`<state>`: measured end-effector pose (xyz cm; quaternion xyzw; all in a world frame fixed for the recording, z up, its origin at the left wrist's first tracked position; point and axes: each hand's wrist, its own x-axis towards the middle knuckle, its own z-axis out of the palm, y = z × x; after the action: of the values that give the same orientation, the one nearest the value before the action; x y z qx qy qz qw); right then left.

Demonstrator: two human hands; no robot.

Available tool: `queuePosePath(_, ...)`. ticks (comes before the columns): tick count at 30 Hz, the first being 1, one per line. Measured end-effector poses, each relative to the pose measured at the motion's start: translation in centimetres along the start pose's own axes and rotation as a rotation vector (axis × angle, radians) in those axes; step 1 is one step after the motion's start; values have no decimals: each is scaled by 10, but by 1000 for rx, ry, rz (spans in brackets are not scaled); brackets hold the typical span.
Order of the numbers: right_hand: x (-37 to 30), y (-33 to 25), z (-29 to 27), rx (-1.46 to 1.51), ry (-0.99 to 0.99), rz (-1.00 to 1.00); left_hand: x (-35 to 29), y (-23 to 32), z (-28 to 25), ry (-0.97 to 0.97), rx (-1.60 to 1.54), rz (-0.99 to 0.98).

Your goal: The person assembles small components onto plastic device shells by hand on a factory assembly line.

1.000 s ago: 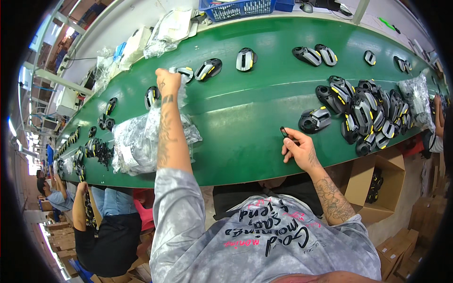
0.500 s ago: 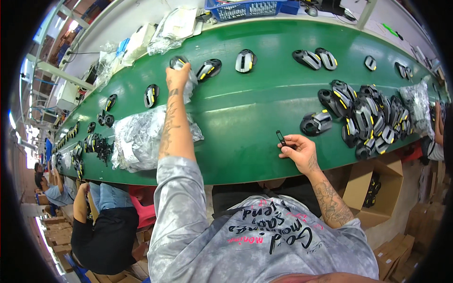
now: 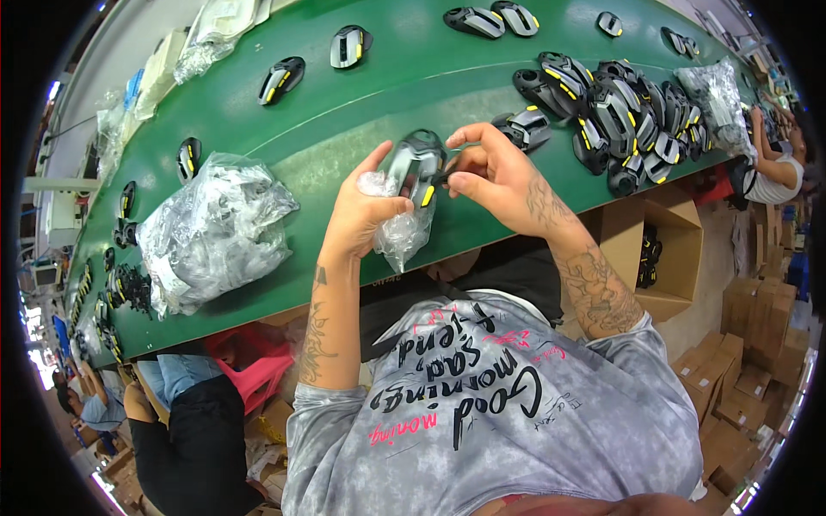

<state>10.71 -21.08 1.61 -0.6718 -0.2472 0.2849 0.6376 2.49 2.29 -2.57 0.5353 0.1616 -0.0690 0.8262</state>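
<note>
My left hand (image 3: pixel 360 209) grips a grey-and-black computer mouse shell (image 3: pixel 419 152) with a yellow strip, together with a crumpled clear plastic bag (image 3: pixel 404 237) that hangs below it. Against the shell's right side, my right hand (image 3: pixel 508 187) pinches a small black part (image 3: pixel 446 175) between thumb and fingers. Most of that part is hidden by the fingers, and whether it is seated in the shell cannot be made out. Both hands are above the near edge of the green table (image 3: pixel 344 146).
A heap of similar shells (image 3: pixel 615 112) lies to the right, with a single shell (image 3: pixel 525 129) beside it. Left of my hands sits a large clear plastic bag (image 3: pixel 219 232). More shells stand along the far side. An open cardboard box (image 3: pixel 680 249) is below the table; another person (image 3: pixel 189 430) sits at left.
My left hand has come back from the far side with the shell and plastic bag. My right hand has brought the small black part up to the shell. The view has shifted.
</note>
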Motion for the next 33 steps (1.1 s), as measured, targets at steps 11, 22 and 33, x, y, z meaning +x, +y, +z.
queuePosePath(11, 14, 29, -2, -18, 143, 273, -15, -13, -5, 15, -31, -18)
queuePosePath(22, 10, -4, 7, -236, 196, 79, -25, 3, 15, -23, 44, 89)
queuePosePath(33, 0, -15, 21, -533, 356, -280, -34, 7, 29, -37, 66, 158)
